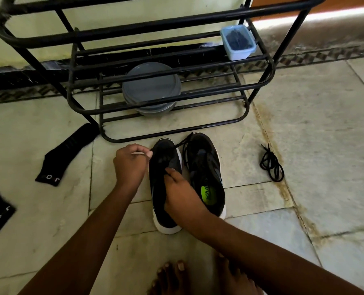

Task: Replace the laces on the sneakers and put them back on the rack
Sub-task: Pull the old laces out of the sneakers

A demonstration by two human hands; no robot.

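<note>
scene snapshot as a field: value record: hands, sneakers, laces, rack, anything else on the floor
left hand: pinches black lace that runs across the toe
right hand: on worked sneaker, grip unclear
other sneaker: beside it, green insole showing
loose lace: bunched on floor, right
rack: behind the sneakers, holds grey plates and blue tub
socks: two, black, floor left

Two black socks (67, 155) lie on the stained tiled floor (317, 116) at left; stacked grey round lids (151, 88) sit below a pale-blue tub (238, 42) holding something dark.
</note>
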